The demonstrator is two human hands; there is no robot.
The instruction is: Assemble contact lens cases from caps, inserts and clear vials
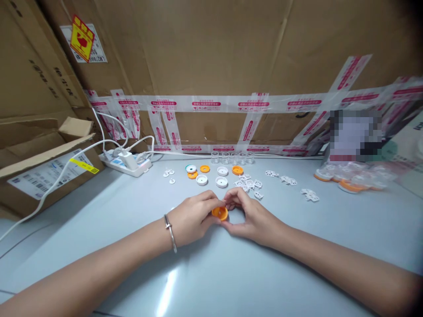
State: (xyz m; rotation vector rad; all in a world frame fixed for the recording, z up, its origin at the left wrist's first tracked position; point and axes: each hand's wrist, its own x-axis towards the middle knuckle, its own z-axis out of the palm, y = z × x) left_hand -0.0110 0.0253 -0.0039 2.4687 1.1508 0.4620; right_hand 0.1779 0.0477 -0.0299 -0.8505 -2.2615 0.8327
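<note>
An orange round cap [220, 213] is held just above the table between both hands, its hollow side facing up. My left hand [197, 215] grips its left side with thumb and fingers, and a metal bracelet is on that wrist. My right hand [246, 215] has its thumb and fingertips closed on the cap's right edge. Beyond the hands lie white round caps [221, 182] and orange round caps [237, 170]. Several white openwork pieces [257, 184] are scattered to their right, and small white discs [172, 181] lie to the left.
Clear cups [233, 158] stand in a row along the back. A power strip [127, 163] with white cables and an open cardboard box [49, 163] are at the left. A clear bag of orange-rimmed parts [355, 174] lies at the right. A large carton [205, 53] forms the back wall.
</note>
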